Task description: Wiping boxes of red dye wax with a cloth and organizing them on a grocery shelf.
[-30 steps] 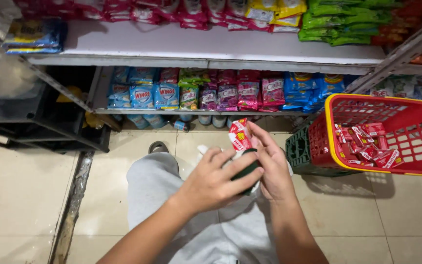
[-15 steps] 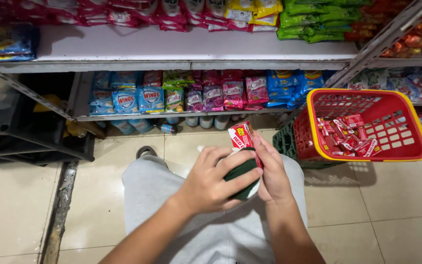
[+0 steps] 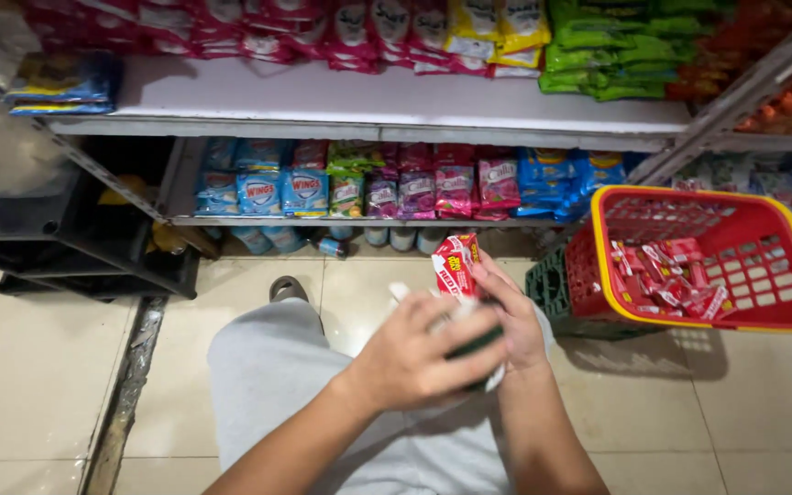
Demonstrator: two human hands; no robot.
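Both hands meet over my lap in front of a low shop shelf. My right hand (image 3: 511, 316) holds a small red sachet pack (image 3: 456, 264) that sticks up above its fingers. Laid across it from the left, my left hand (image 3: 423, 356) closes over a dark green and white bundle (image 3: 477, 346) pressed between both palms; most of that bundle is hidden. A red plastic basket (image 3: 786, 246) with a yellow rim stands just right of my hands. It holds several red sachets (image 3: 666, 280) like the one I grip.
The basket rests on a dark green crate (image 3: 548, 286). The white shelves (image 3: 396, 108) ahead carry rows of blue, pink, green and yellow sachets. A black rack (image 3: 75, 243) stands at the left on the tiled floor. My grey-clad knee (image 3: 272, 367) is below.
My left hand has slid further over the bundle, covering more of it. The red sachet pack stays upright in my right hand. The basket looks closer on the right.
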